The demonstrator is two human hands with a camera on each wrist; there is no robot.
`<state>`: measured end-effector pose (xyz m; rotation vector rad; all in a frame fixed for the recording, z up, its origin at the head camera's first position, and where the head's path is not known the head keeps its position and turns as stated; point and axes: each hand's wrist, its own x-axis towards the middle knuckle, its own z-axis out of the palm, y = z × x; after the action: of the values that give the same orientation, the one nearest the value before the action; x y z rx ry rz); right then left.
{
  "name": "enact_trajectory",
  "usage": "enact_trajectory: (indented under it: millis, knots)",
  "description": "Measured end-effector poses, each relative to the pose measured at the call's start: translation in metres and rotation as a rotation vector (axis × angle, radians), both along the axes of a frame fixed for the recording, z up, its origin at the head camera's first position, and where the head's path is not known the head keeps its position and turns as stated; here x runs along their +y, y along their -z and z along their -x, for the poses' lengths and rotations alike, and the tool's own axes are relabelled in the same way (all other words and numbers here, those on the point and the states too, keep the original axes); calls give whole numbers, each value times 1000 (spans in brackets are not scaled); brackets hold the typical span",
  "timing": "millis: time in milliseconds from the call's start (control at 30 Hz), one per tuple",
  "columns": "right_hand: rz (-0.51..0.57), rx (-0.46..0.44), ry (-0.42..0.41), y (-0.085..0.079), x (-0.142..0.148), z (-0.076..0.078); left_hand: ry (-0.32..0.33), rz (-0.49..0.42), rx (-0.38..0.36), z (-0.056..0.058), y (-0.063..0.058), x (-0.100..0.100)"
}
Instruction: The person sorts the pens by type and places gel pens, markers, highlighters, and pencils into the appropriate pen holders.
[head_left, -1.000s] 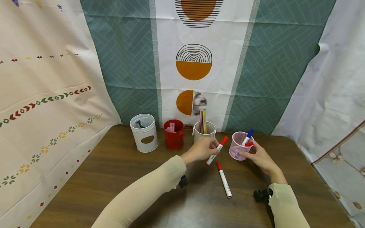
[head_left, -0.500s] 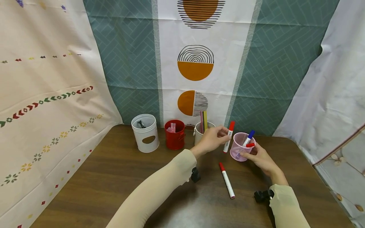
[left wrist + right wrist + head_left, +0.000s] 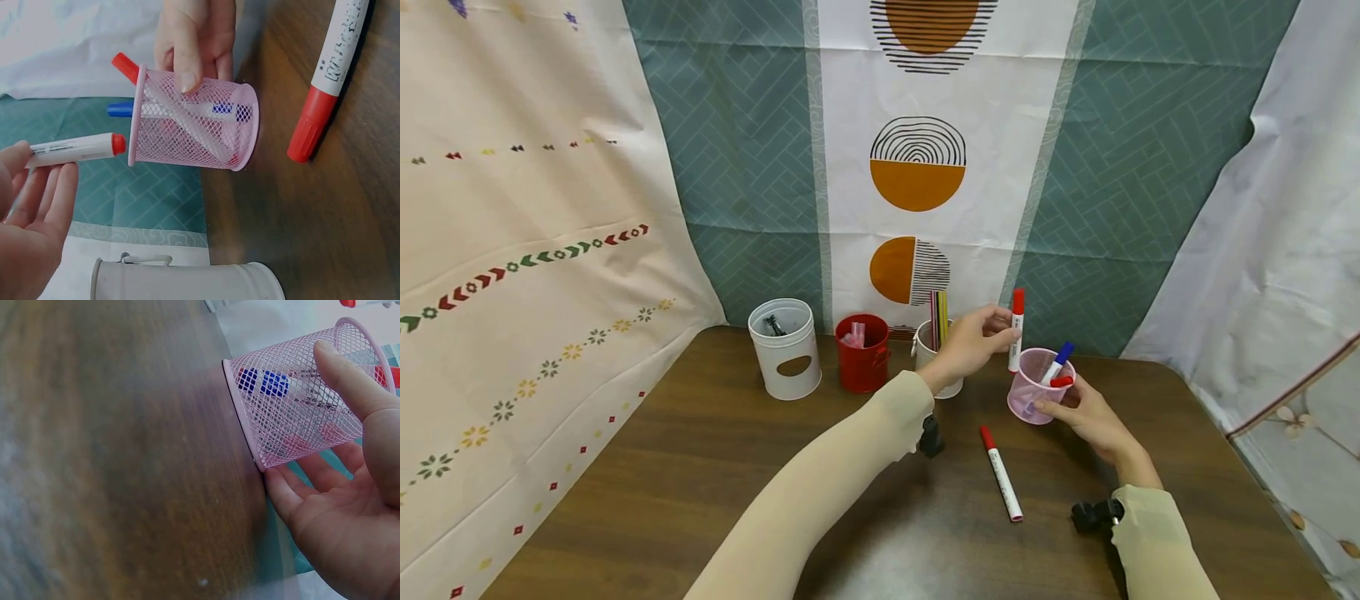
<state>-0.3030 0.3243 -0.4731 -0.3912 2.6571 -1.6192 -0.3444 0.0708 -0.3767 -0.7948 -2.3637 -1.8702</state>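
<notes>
My left hand (image 3: 973, 342) pinches a red-capped white marker (image 3: 1017, 331) upright, its lower end close to the rim of a pink mesh pen cup (image 3: 1028, 397). In the left wrist view that marker (image 3: 81, 149) points at the cup's mouth and looks just short of it. My right hand (image 3: 1088, 417) holds the cup from its right side, thumb across the mesh in the right wrist view. Inside the cup lean a blue-capped marker (image 3: 1060, 360) and a red-capped one (image 3: 1062, 382). Another red-capped marker (image 3: 1002, 477) lies on the table in front.
Left of the cup stand a white bucket (image 3: 951, 390) with colored sticks, partly behind my left hand, a red bucket (image 3: 862, 367) with pinkish clear pieces, and a white container (image 3: 790, 367) with dark items. The brown table (image 3: 715, 467) runs back to a patterned cloth.
My left hand has moved right and up with the marker, turning it from slanted to upright beside the pen cup's rim. The right hand still holds the cup.
</notes>
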Motion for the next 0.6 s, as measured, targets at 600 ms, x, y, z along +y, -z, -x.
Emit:
enact_trajectory:
  millis: [600]
  knots:
    - [20, -23, -23, 0, 1, 0, -15, 129, 129, 8, -5, 23]
